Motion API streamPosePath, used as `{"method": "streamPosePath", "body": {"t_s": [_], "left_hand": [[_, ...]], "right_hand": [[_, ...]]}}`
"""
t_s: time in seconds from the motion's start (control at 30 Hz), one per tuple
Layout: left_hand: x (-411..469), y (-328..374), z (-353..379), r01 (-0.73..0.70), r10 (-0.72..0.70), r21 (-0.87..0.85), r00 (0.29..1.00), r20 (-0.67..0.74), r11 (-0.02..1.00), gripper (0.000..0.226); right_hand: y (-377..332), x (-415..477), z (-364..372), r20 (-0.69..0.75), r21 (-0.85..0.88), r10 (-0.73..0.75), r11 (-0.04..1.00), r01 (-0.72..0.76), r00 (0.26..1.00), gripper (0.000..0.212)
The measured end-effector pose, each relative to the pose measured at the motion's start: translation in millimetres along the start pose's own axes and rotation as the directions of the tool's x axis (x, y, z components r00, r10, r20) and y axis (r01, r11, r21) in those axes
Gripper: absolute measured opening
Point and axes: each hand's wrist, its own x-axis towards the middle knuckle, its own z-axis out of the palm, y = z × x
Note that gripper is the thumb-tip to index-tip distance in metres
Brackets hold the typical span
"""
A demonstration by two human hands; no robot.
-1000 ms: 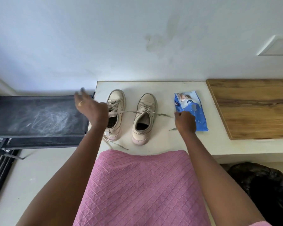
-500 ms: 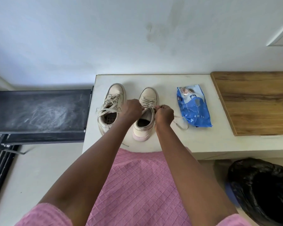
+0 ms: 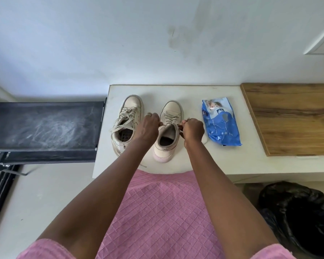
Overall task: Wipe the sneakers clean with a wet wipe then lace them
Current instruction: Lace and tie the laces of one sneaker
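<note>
Near the middle of the table (image 3: 178, 91), just back from its front edge, the fingers (image 3: 185, 122) of the right hand (image 3: 193, 130) are pinching a lace (image 3: 179, 126) at the top of a cream sneaker (image 3: 171, 110). The left hand (image 3: 148, 128) is curling its fingers (image 3: 156, 119) round the lace on the opposite side of the same collar. The other sneaker (image 3: 128, 111) is standing just beside it, toward the table's left edge, its laces lying loose. A blue pack of wipes (image 3: 221, 124) is lying to the right, and a wooden board (image 3: 292, 118) is covering the table's right end. A black rack (image 3: 45, 126) is standing off the left edge.
</note>
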Motion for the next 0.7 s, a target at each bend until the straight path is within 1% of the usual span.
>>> {"method": "streamPosePath", "body": {"t_s": [0.07,0.1,0.13,0.2,0.23,0.27,0.33,0.4,0.43,0.47,0.5,0.53,0.6,0.63,0.7], "left_hand": [[-10.7,1.5,-2.2,-0.035,0.023,-0.054,0.978,-0.206,0.998,0.018],[-15.6,2.6,-1.8,-0.033,0.01,-0.084,0.966,-0.257,0.996,0.018],[-19.9,3.1,-0.3,-0.013,-0.014,-0.098,0.965,-0.262,0.995,0.023],[-28.3,5.3,5.9,0.102,-0.113,-0.079,0.982,-0.15,0.992,0.04],[-32.0,6.7,8.0,0.169,-0.178,-0.098,0.979,-0.101,0.981,0.045],[-32.8,6.9,10.1,0.214,-0.227,-0.148,0.971,-0.076,0.966,0.047],[-29.7,5.0,14.3,0.269,-0.283,-0.321,0.959,0.002,0.908,0.043],[-24.9,7.4,14.7,0.291,-0.284,-0.537,0.954,0.098,0.792,0.031],[-21.5,8.3,14.3,0.312,-0.302,-0.633,0.945,0.127,0.709,0.026],[-17.6,7.9,15.8,0.325,-0.318,-0.705,0.937,0.147,0.631,0.019],[-15.0,8.1,16.5,0.332,-0.336,-0.743,0.93,0.152,0.582,0.012],[-12.2,8.8,16.6,0.334,-0.355,-0.749,0.924,0.141,0.573,0.008],[-9.5,12.4,17.2,0.336,-0.392,-0.715,0.915,0.093,0.614,0.012],[-10.0,16.2,16.2,0.338,-0.411,-0.701,0.909,0.07,0.628,0.014],[-11.0,19.9,18.1,0.364,-0.465,-0.702,0.884,0.053,0.612,0.02]], "right_hand": [[1.5,-2.1,-1.2,0.007,0.092,0.039,0.995,-0.039,0.999,0.019],[2.2,-4.3,-2.4,0.023,0.124,0.043,0.991,-0.046,0.999,0.016],[2.2,-8.6,-2.7,0.048,0.142,0.038,0.989,-0.044,0.998,0.011],[6.0,-13.5,-0.3,0.101,0.2,0.045,0.978,-0.065,0.994,0.014],[8.9,-15.1,2.7,0.118,0.227,0.059,0.97,-0.085,0.991,0.014],[9.5,-17.7,4.6,0.123,0.248,0.066,0.964,-0.095,0.99,0.012],[10.3,-17.9,8.1,0.097,0.279,0.07,0.956,-0.095,0.993,0.012],[7.6,-15.8,8.6,0.044,0.246,0.056,0.967,-0.065,0.997,0.014],[6.2,-13.9,9.0,0.022,0.216,0.038,0.976,-0.041,0.999,0.016],[3.6,-14.0,8.1,0.011,0.182,0.02,0.983,-0.022,1.0,0.019],[1.9,-13.3,7.2,0.008,0.142,0.002,0.99,-0.003,1.0,0.021],[0.3,-12.5,5.5,0.004,0.091,-0.013,0.996,0.012,1.0,0.021],[-0.8,-9.8,3.1,-0.021,-0.003,-0.027,1.0,0.027,0.999,0.018],[-0.9,-8.4,1.7,-0.03,-0.028,-0.021,0.999,0.02,0.999,0.019],[-0.3,-5.6,-0.1,-0.016,-0.031,0.01,0.999,-0.011,1.0,0.023]]}}
